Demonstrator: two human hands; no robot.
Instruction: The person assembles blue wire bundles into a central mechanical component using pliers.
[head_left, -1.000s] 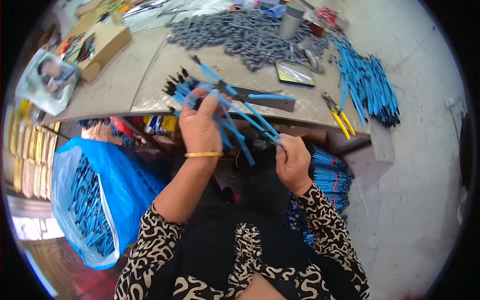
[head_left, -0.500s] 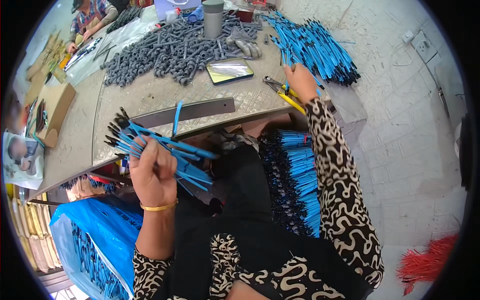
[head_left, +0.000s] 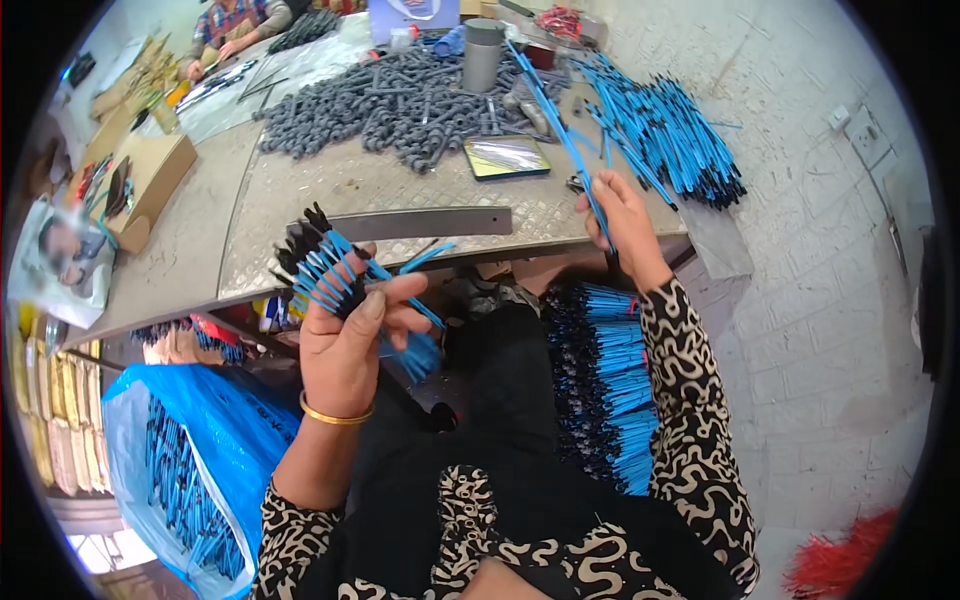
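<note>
My left hand (head_left: 355,335), a yellow bangle at its wrist, is closed round a loose bundle of blue wires (head_left: 325,272) with black ends, held in front of the table edge. Above the table's front edge, my right hand (head_left: 628,228) pinches a few long blue wires (head_left: 556,118) that stick up and away; their exact number is unclear. Beyond that hand lies the large pile of blue wires (head_left: 672,130) with black tips. The jaws of the pliers (head_left: 575,184) peek out beside my right fingers, their handles hidden.
Grey plastic fittings (head_left: 345,110) heap across the table near a grey cup (head_left: 483,58) and a shallow tin (head_left: 508,157). A metal strip (head_left: 420,222) lies along the front edge. Stacked wire bundles (head_left: 610,350) and a blue bag (head_left: 225,420) sit below. Another person (head_left: 235,30) works far left.
My right hand has drawn back from the pile, lifting blue wires with it. My left hand has tilted and its fingers have loosened round the bundle. The whole view has shifted slightly.
</note>
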